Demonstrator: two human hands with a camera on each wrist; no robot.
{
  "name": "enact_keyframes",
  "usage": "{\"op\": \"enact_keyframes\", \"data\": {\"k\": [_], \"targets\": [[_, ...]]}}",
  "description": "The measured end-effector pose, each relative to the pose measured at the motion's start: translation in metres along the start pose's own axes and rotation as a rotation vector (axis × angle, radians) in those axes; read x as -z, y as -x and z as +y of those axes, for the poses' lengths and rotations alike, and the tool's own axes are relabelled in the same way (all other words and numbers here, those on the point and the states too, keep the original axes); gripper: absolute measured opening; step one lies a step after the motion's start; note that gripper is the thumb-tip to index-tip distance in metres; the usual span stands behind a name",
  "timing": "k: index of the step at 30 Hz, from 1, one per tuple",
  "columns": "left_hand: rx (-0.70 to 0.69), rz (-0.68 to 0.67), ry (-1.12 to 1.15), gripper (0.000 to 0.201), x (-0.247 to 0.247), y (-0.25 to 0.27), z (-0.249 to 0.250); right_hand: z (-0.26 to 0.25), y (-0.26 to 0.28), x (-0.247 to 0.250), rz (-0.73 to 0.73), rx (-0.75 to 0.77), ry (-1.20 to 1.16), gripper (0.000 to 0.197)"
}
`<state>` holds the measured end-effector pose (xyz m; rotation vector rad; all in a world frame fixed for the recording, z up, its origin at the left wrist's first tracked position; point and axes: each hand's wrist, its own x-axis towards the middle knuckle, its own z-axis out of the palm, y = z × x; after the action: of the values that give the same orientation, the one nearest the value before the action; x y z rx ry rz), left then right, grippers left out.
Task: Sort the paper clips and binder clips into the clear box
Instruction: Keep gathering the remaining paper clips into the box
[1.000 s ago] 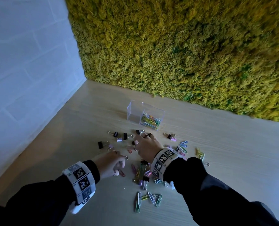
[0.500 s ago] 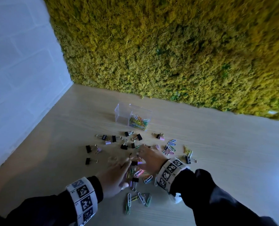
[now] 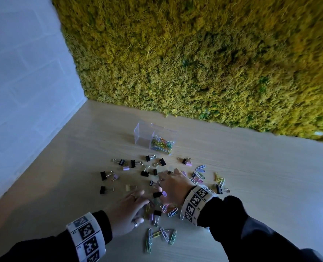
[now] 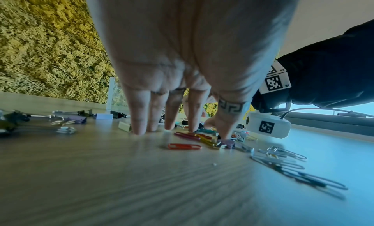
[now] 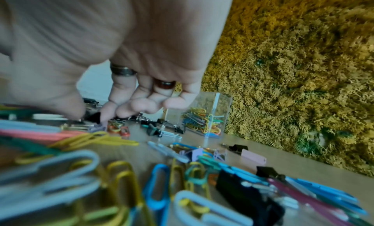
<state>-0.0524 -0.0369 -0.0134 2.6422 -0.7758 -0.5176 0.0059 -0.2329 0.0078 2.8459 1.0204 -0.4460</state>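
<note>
Since a second ago, our left hand (image 3: 127, 212) has slid from the table's left into the clip pile, fingers straight, tips down. Our right hand (image 3: 173, 188) curls over a black binder clip (image 5: 95, 117); grip uncertain. Risk: raking tangled paper clips (image 3: 161, 237) along. Beyond both hands, the clear box (image 3: 154, 138) runs lengthwise left-right, opening up.

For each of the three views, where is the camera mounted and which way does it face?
Head: looks forward and down at the table, both hands and sleeves.
Left wrist: low over the table, along the left hand whose straight fingertips touch the wood by paper clips.
Right wrist: along the right hand, curled fingers over binder clips.
Shared: the clear box and the moss wall.
</note>
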Motion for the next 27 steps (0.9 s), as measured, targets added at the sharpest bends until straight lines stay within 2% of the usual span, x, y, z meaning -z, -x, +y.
{"op": "enact_keyframes", "data": {"k": [2, 4, 6, 9, 12, 14, 17, 18, 21, 25, 27], "targets": [[-0.033, 0.061, 0.022, 0.055, -0.001, 0.003, -0.005, 0.009, 0.002, 0.005, 0.076, -0.031, -0.098, 0.033], [-0.060, 0.143, -0.003, 0.063, -0.002, 0.001, -0.009, 0.027, 0.003, 0.015, 0.161, -0.113, -0.247, 0.030], [-0.097, 0.184, 0.041, 0.059, 0.002, -0.006, -0.009, 0.051, 0.001, 0.026, 0.196, -0.223, -0.337, 0.027], [-0.099, 0.196, 0.047, 0.050, 0.016, -0.025, 0.001, 0.078, -0.010, 0.034, 0.136, -0.415, -0.391, 0.026], [-0.040, 0.115, -0.018, 0.051, 0.021, -0.045, 0.014, 0.086, -0.017, 0.030, 0.158, -0.506, -0.441, 0.026], [-0.041, 0.067, -0.076, 0.051, 0.019, -0.055, 0.020, 0.075, -0.016, 0.025, 0.183, -0.468, -0.482, 0.023], [-0.041, 0.068, -0.137, 0.049, 0.018, -0.059, 0.024, 0.050, -0.009, 0.010, 0.144, -0.212, -0.424, 0.030], [-0.018, 0.069, -0.127, 0.049, 0.019, -0.058, 0.024, 0.042, -0.007, 0.004, 0.123, -0.172, -0.380, 0.033], [0.067, 0.046, -0.166, 0.047, 0.024, -0.054, 0.017, 0.035, 0.000, -0.008, 0.050, -0.206, -0.266, 0.038], [0.092, 0.043, -0.153, 0.027, 0.030, -0.057, 0.006, 0.043, 0.007, -0.007, 0.103, -0.305, -0.297, 0.033], [0.101, 0.036, -0.159, 0.021, 0.032, -0.060, 0.005, 0.040, 0.007, -0.002, 0.074, -0.280, -0.253, 0.036]]}}
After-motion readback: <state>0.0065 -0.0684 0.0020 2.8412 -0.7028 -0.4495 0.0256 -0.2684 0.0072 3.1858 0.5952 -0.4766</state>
